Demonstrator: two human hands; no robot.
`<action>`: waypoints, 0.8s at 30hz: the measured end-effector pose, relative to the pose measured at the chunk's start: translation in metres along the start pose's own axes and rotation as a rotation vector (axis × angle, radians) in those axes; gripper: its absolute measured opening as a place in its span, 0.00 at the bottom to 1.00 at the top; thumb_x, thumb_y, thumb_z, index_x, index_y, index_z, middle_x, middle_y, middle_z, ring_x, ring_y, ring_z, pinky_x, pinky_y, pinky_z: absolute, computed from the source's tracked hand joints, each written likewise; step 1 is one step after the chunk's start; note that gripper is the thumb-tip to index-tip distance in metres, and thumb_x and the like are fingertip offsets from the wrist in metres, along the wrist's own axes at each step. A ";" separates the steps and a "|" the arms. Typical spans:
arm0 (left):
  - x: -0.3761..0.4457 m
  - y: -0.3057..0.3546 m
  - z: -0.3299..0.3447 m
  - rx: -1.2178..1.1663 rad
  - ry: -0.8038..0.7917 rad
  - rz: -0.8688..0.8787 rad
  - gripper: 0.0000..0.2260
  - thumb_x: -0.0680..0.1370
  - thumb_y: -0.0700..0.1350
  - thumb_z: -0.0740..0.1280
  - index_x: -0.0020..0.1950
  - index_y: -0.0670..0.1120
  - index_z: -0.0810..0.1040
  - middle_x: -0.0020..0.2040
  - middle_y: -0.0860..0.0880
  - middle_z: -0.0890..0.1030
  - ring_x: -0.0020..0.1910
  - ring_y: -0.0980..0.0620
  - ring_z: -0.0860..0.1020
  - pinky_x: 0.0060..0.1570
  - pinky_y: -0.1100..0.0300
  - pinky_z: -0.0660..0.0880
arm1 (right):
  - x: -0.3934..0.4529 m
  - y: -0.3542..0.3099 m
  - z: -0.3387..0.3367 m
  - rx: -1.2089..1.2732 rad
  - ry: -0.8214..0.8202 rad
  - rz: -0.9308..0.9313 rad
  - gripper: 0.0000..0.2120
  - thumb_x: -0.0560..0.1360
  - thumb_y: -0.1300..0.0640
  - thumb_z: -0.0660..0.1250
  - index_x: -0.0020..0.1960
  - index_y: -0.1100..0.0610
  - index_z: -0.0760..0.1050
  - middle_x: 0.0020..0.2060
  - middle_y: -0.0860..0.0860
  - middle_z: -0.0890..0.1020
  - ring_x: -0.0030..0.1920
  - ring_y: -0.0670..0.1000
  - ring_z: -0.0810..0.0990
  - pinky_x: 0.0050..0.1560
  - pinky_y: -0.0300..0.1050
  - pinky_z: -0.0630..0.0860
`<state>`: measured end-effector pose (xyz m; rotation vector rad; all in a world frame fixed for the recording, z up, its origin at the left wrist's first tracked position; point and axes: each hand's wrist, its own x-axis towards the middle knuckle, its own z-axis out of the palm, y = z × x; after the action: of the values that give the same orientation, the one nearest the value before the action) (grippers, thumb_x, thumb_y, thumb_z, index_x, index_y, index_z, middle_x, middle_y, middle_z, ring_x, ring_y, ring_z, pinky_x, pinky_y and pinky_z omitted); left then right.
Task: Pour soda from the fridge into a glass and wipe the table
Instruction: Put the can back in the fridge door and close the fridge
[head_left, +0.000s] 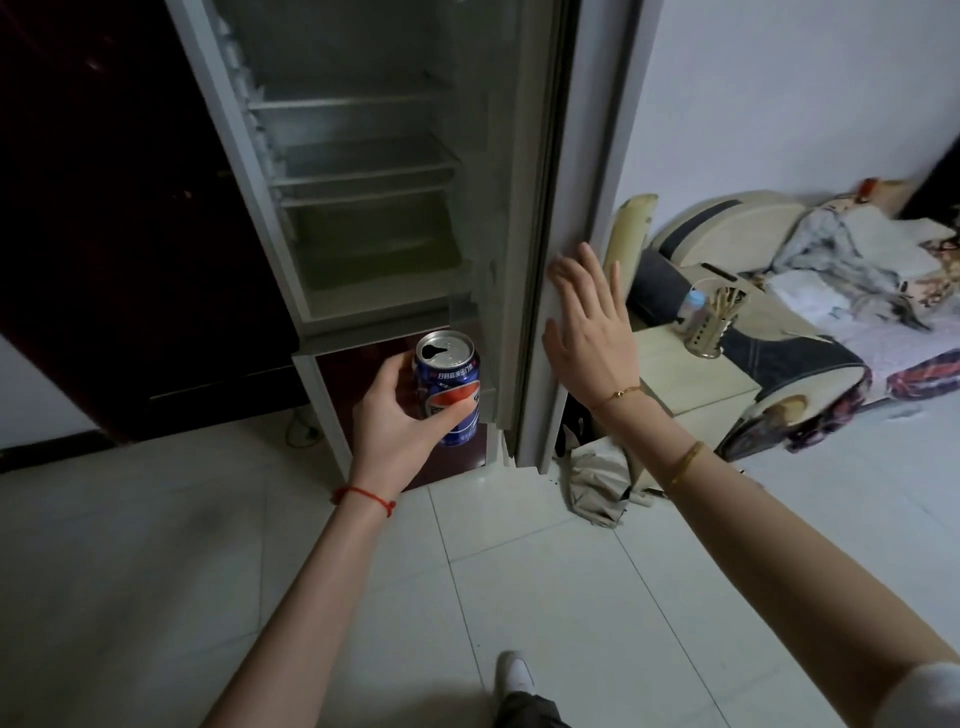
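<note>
While the left hand (395, 415) wraps its fingers and thumb round the blue soda can (450, 387), that grip is full: the can stands upright in the air, in front of the fridge's lower edge and clear of any shelf. Its top is already opened, a dark mouth showing in the lid, so it will spill if tipped; how much soda is inside cannot be seen.

Out from there, the right hand (587, 322) lies flat with straight, spread fingers against the edge of the open fridge door (540, 208), holding nothing. The fridge (363, 156) itself gapes, its glass shelves and lower drawer bare as far as can be seen.

By my reading, the fetching step is nearly done: the can is out, and the flat palm looks set to push the door to. That calls for a steady press along the door's edge while the can stays level, then carrying it to a glass. No glass and no wiping cloth show in this view.

Beyond the door stands a small pale table (691, 374); at its far edge a metal holder (714, 325) contains sticks, probably chopsticks, with a small plastic bottle (693, 306) just beside it. A crumpled bag (602, 478) lies on the tiled floor (519, 571) by the door's foot.
</note>
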<state>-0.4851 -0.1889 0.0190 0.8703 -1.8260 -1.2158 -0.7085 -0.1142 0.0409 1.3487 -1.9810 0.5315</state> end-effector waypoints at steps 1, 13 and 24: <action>0.005 0.003 0.006 -0.006 -0.008 0.011 0.32 0.63 0.50 0.81 0.65 0.53 0.73 0.58 0.58 0.79 0.57 0.62 0.78 0.57 0.61 0.77 | -0.001 0.006 0.000 0.024 0.017 0.025 0.24 0.77 0.58 0.61 0.71 0.62 0.67 0.71 0.57 0.70 0.78 0.58 0.57 0.77 0.61 0.52; 0.077 0.045 0.091 -0.105 -0.141 0.149 0.31 0.63 0.51 0.81 0.63 0.52 0.76 0.55 0.57 0.83 0.55 0.60 0.81 0.58 0.53 0.78 | 0.007 0.098 0.011 0.304 0.244 0.229 0.17 0.76 0.62 0.63 0.64 0.64 0.71 0.64 0.60 0.73 0.74 0.58 0.63 0.77 0.50 0.56; 0.154 0.115 0.151 -0.177 -0.265 0.282 0.31 0.62 0.50 0.81 0.63 0.47 0.77 0.57 0.52 0.83 0.56 0.55 0.81 0.60 0.55 0.77 | 0.047 0.206 0.028 0.357 0.477 0.344 0.11 0.78 0.60 0.63 0.58 0.64 0.71 0.54 0.59 0.74 0.56 0.57 0.73 0.58 0.58 0.72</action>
<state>-0.7044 -0.2199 0.1223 0.3505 -1.9334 -1.3310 -0.9183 -0.0843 0.0639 0.9500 -1.7663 1.2898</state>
